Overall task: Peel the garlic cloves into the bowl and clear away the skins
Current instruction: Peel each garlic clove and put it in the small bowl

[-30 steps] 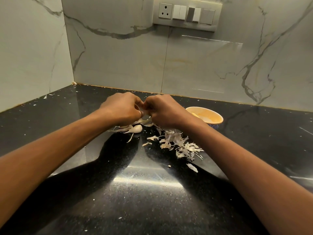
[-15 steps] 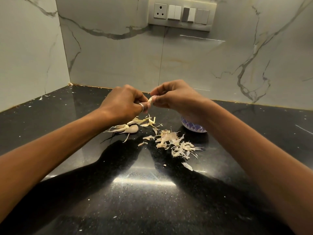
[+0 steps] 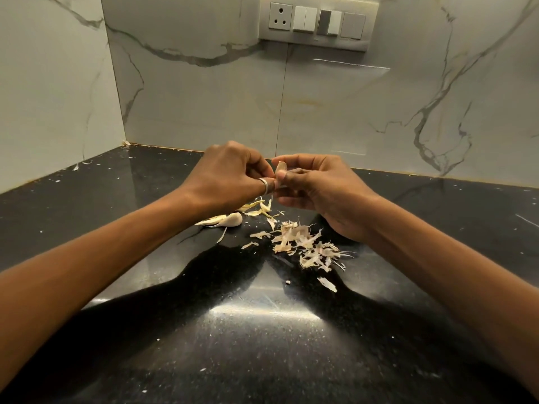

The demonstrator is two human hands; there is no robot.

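Head view: since a second ago the garlic clove (image 3: 280, 185) has been raised above the countertop (image 3: 262, 345), pinched between left hand (image 3: 227, 173) and right hand (image 3: 318, 188), skin flap (image 3: 281, 165) lifted; bowl now hidden, peeling judged unfinished.

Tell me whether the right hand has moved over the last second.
Yes: the right hand has shifted right, judged against the skins pile, and now hides the bowl.
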